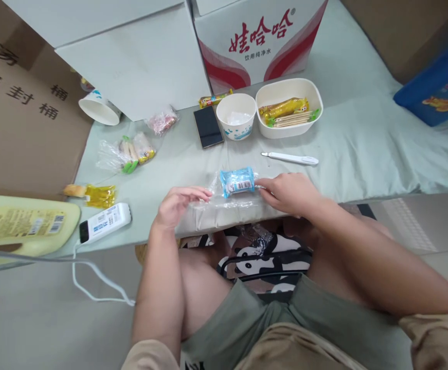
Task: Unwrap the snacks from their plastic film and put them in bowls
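Observation:
A small blue-and-white snack packet with a barcode lies on clear plastic film near the table's front edge. My left hand is at the film's left side, its fingertips closed on the edge. From the right, my right hand reaches in, index finger and thumb at the packet's crimped end. Its other fingers are curled under and partly hidden. Just beyond the right hand lies a white-handled craft knife.
Behind stand a paper cup, a phone and a white tub holding yellow-wrapped sticks. Bagged snacks, a yellow wrapper, a white corded device and a yellow bottle are to the left. Boxes line the back.

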`<state>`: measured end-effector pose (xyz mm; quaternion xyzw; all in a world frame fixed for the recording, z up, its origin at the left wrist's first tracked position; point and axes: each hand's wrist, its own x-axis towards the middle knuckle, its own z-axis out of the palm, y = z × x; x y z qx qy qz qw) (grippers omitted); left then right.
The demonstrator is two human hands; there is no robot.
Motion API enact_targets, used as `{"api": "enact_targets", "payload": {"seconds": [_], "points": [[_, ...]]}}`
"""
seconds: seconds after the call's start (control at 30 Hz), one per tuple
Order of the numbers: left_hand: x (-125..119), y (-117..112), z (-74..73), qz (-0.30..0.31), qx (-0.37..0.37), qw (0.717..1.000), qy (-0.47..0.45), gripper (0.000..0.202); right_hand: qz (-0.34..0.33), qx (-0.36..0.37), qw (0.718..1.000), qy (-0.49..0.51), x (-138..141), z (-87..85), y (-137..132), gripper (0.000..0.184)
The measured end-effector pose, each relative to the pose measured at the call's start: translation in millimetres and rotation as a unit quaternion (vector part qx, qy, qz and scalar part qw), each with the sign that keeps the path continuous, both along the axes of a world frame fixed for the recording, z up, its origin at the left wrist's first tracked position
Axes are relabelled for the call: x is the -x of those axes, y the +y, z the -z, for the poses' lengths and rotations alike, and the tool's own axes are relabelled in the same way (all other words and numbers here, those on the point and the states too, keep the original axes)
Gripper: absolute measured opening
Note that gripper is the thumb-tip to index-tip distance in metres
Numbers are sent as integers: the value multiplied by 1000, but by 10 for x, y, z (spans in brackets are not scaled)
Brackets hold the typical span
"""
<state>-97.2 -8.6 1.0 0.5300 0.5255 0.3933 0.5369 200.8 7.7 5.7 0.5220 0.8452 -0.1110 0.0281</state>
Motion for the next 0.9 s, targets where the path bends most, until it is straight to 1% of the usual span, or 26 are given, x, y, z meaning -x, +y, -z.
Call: {"api": "enact_targets", "payload": {"seconds": [0.03, 0.1, 0.13, 0.17, 0.2, 0.23, 0.27, 0.3, 0.33, 0.37, 0.43, 0.5, 0.57, 0.63, 0.73, 0.83, 0.9], "points": [[-12, 37, 16, -55, -8, 998, 12, 45, 21, -11, 1000, -4, 16, 22, 17, 42], [-54, 121, 55, -172, -49, 982, 64, 41, 57, -33, 998, 2, 46, 58, 45, 50], [-84, 161, 78, -195, -73, 973, 103, 36, 66, -48, 997, 12, 59, 71, 53, 53], [-120, 195, 101, -182, -91, 968, 145, 34, 67, -69, 995, 25, 73, 81, 57, 54], [-163, 222, 124, -140, -101, 968, 181, 37, 57, -96, 993, 41, 88, 88, 57, 51], [-214, 240, 147, -83, -99, 970, 207, 40, 37, -123, 990, 56, 104, 93, 54, 45], [-271, 251, 167, -31, -88, 972, 216, 39, 11, -146, 987, 70, 120, 98, 49, 40], [-333, 255, 183, 6, -74, 975, 210, 32, -20, -157, 984, 83, 137, 103, 45, 38], [-398, 256, 194, 23, -60, 979, 191, 25, -52, -157, 982, 95, 154, 111, 42, 39], [-463, 254, 199, 25, -47, 986, 160, 21, -76, -146, 980, 108, 170, 120, 43, 45], [-581, 252, 190, 5, -15, 997, 73, 21, -88, -103, 981, 136, 190, 146, 57, 59], [-660, 261, 163, -24, 21, 999, -13, 23, -60, -50, 983, 168, 187, 178, 89, 69], [-682, 287, 136, -66, 44, 995, -54, 21, -27, -4, 976, 216, 154, 207, 128, 72], [-652, 325, 122, -122, 38, 991, -40, 15, -14, 22, 957, 289, 93, 217, 158, 69], [-562, 391, 134, -188, 22, 982, 4, 11, 5, 16, 917, 398, -33, 155, 167, 60], [-506, 433, 159, -209, 29, 977, 13, 9, 63, 1, 884, 463, -191, -28, 211, 58], [-504, 439, 166, -201, 33, 979, 9, 10, 134, -23, 864, 485, -322, -204, 347, 61]]}}
